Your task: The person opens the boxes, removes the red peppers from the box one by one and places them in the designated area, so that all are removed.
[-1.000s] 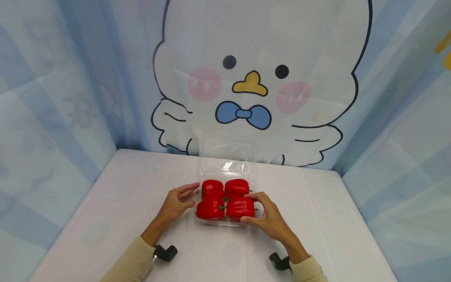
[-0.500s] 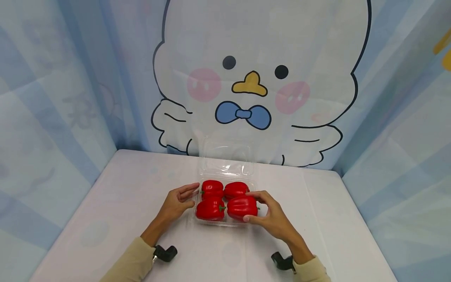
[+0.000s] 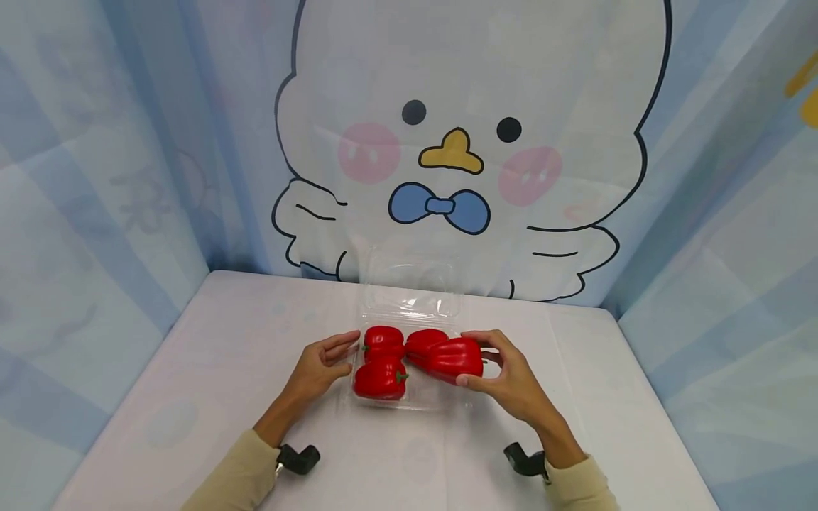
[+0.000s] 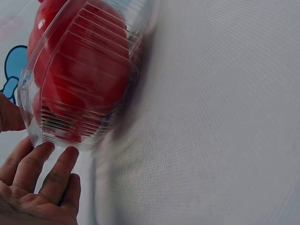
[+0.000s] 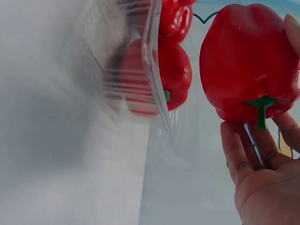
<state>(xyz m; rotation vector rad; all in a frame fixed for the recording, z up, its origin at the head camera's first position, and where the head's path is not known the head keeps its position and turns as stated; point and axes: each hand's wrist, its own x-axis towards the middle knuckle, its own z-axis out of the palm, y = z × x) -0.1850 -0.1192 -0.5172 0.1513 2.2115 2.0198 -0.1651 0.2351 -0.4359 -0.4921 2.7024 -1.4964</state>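
My right hand (image 3: 514,380) grips a red bell pepper (image 3: 455,358) between thumb and fingers. In the right wrist view this bell pepper (image 5: 248,61) is lifted above the rim of the clear plastic clamshell box (image 5: 152,70), its green stem toward my palm. Three other red bell peppers lie in the box: a back left pepper (image 3: 383,339), a front left pepper (image 3: 379,380) and a back right pepper (image 3: 420,341), partly hidden by the held one. At the box's left side, my left hand (image 3: 318,367) touches the wall with extended fingertips (image 4: 70,152), thumb near the rim.
The box's transparent lid (image 3: 412,280) stands raised at the back. A white cloth covers the table (image 3: 224,369). Printed curtains (image 3: 115,177) hang close on the left, right and back. A black wrist mount (image 3: 300,459) sits on each forearm.
My right hand has lifted the front right bell pepper out of its place and moved it up and rightward. The left hand keeps its position at the box.
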